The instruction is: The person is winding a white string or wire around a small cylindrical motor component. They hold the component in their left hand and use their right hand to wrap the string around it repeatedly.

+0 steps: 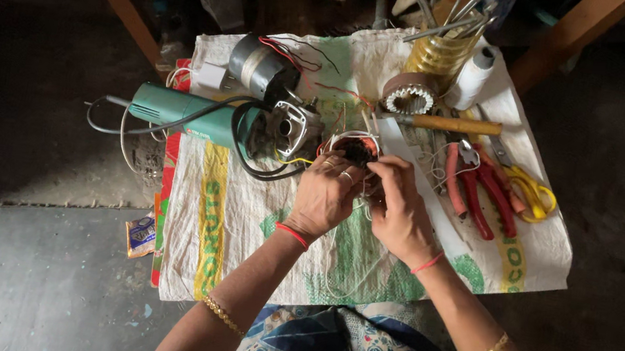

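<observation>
Both hands meet over the middle of a printed sack (333,261) spread as a work cloth. Left hand (324,194) cupped around a small dark wire-wound coil (356,151) with fingers closed on it, steadying it; right hand (402,207) pinching fine wire at its edge — fingertips tight together. Coil dark, ringed with pale and orange leads. Green grinder (190,112) just left, red-handled pliers (483,194) and yellow scissors (531,192) right — within reach.
</observation>
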